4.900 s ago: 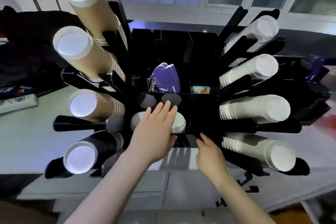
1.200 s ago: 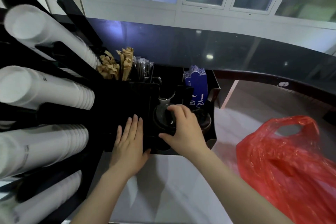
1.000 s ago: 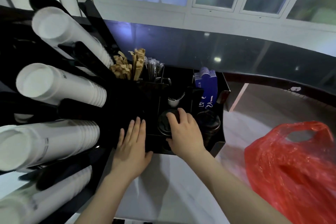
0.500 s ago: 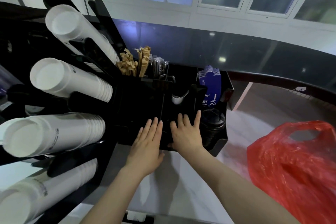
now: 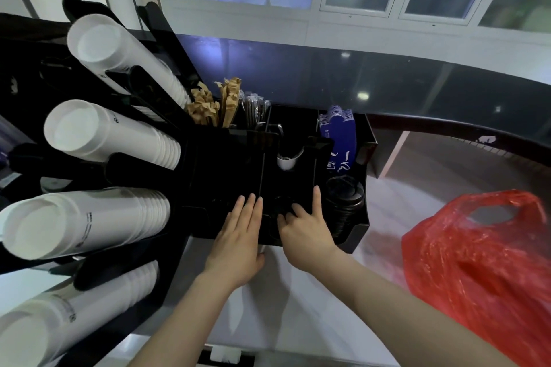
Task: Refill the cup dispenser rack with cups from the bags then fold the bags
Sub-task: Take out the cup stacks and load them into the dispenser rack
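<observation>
Rack (image 5: pixel 226 164): left hand (image 5: pixel 238 235) flat, fingers straight; right hand (image 5: pixel 304 229) partly curled, apparently holding nothing.

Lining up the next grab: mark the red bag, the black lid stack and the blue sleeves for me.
red bag (image 5: pixel 477 271), head view, on its crinkled front face.
black lid stack (image 5: pixel 346 194), head view, on the top lid.
blue sleeves (image 5: pixel 341 137), head view, on the front sleeve's face.

Brown sachets (image 5: pixel 214 106); wrapped straws (image 5: pixel 255 107); blue sleeves (image 5: pixel 340 135); black lids (image 5: pixel 344 197).
</observation>
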`<state>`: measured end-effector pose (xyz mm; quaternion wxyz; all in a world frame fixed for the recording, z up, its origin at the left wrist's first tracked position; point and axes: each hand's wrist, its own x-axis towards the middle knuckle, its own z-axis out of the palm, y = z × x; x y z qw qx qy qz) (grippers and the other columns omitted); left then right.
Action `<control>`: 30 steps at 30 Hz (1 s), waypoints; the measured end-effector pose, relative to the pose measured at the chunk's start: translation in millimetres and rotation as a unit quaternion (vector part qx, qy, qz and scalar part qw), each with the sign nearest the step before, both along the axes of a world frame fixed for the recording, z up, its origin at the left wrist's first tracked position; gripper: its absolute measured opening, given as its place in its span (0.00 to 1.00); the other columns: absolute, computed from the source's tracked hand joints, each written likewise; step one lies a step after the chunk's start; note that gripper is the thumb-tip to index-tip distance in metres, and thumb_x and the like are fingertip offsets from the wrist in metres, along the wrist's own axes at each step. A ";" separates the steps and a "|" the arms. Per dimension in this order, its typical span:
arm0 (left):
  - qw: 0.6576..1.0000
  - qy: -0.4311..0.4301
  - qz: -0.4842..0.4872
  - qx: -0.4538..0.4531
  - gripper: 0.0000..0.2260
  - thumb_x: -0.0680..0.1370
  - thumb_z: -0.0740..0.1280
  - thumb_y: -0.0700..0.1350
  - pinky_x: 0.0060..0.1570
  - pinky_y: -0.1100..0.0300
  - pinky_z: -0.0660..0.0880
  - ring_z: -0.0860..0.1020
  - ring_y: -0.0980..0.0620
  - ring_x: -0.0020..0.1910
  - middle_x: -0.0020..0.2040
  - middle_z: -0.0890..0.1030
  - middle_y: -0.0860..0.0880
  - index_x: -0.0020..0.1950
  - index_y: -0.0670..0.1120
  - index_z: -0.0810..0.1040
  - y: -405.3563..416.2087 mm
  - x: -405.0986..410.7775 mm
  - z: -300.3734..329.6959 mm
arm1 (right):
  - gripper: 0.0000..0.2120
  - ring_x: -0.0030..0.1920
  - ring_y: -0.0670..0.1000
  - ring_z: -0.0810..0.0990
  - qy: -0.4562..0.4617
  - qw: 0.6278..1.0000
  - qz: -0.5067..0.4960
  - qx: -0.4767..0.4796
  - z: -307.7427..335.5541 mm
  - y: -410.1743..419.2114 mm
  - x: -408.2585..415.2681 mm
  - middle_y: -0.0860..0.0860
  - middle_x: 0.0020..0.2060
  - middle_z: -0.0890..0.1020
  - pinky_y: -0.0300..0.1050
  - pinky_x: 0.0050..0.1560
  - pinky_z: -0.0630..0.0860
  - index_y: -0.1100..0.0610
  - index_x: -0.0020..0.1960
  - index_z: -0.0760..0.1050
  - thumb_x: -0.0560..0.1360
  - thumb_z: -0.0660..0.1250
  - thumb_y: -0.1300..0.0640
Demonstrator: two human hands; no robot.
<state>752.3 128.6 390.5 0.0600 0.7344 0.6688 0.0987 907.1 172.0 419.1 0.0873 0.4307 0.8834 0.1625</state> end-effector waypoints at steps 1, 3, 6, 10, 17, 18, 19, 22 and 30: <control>1.000 0.001 -0.002 0.000 0.44 0.76 0.64 0.52 0.71 0.57 0.38 0.26 0.52 0.71 0.77 0.35 0.49 0.75 0.47 0.31 -0.1 -0.9 -0.1 | 0.17 0.61 0.59 0.70 0.009 1.000 -0.001 -0.010 0.7 0.8 1.5 0.55 0.48 0.80 0.70 0.57 0.18 0.62 0.62 0.73 0.75 0.57 0.59; 1.000 0.001 -0.005 -0.003 0.44 0.76 0.65 0.52 0.72 0.56 0.38 0.27 0.53 0.72 0.78 0.35 0.50 0.76 0.47 0.32 -0.4 -2.3 0.2 | 0.20 0.67 0.58 0.67 0.047 0.999 0.002 -0.022 4.5 0.1 6.8 0.53 0.57 0.78 0.72 0.63 0.25 0.57 0.66 0.73 0.75 0.62 0.56; 1.000 0.007 -0.008 0.000 0.45 0.75 0.65 0.53 0.73 0.56 0.39 0.28 0.53 0.71 0.78 0.37 0.49 0.76 0.46 0.34 0.4 -2.5 1.2 | 0.16 0.59 0.54 0.78 0.197 0.977 0.042 0.076 12.8 -3.4 24.5 0.49 0.52 0.81 0.66 0.68 0.61 0.52 0.53 0.82 0.66 0.73 0.56; 1.000 -0.004 -0.003 -0.002 0.45 0.76 0.65 0.53 0.71 0.56 0.36 0.26 0.54 0.71 0.78 0.36 0.50 0.76 0.46 0.33 -0.4 -1.1 1.8 | 0.17 0.52 0.56 0.79 0.355 0.925 -0.015 0.133 27.0 6.3 56.0 0.49 0.49 0.81 0.51 0.52 0.68 0.53 0.51 0.81 0.63 0.76 0.58; 1.000 0.001 0.013 -0.008 0.45 0.77 0.64 0.55 0.69 0.52 0.30 0.26 0.54 0.71 0.77 0.33 0.52 0.70 0.51 0.26 -2.3 -0.5 2.4 | 0.39 0.70 0.58 0.62 0.305 0.930 -0.182 -0.094 39.1 34.3 86.6 0.53 0.72 0.64 0.52 0.67 0.66 0.48 0.74 0.60 0.68 0.75 0.52; 1.000 0.000 0.013 -0.008 0.45 0.77 0.64 0.55 0.69 0.52 0.30 0.26 0.54 0.71 0.77 0.33 0.52 0.70 0.51 0.26 -2.6 -0.5 2.7 | 0.40 0.70 0.59 0.63 0.302 0.930 -0.182 -0.102 39.5 36.1 85.9 0.53 0.73 0.63 0.52 0.66 0.67 0.48 0.75 0.59 0.68 0.75 0.52; 1.000 0.001 0.014 -0.009 0.45 0.77 0.64 0.55 0.69 0.52 0.30 0.26 0.54 0.71 0.77 0.33 0.52 0.71 0.51 0.26 -3.0 -0.7 3.0 | 0.41 0.69 0.60 0.64 0.293 0.932 -0.182 -0.106 39.4 37.5 84.4 0.53 0.73 0.63 0.53 0.66 0.68 0.47 0.75 0.58 0.68 0.75 0.51; 1.000 0.009 0.018 -0.014 0.45 0.77 0.63 0.55 0.70 0.47 0.32 0.27 0.54 0.71 0.77 0.33 0.52 0.72 0.50 0.27 -3.0 -0.8 4.0 | 0.39 0.67 0.61 0.67 0.262 0.942 -0.184 -0.098 38.4 41.6 80.4 0.52 0.74 0.62 0.54 0.64 0.70 0.44 0.75 0.59 0.69 0.74 0.50; 0.999 -0.002 0.023 -0.022 0.45 0.76 0.64 0.53 0.70 0.44 0.33 0.26 0.56 0.70 0.77 0.35 0.53 0.75 0.51 0.30 -2.1 -0.2 3.7 | 0.35 0.66 0.57 0.72 0.370 0.909 -0.174 -0.075 39.8 39.7 88.2 0.49 0.71 0.69 0.50 0.62 0.73 0.46 0.71 0.69 0.67 0.76 0.50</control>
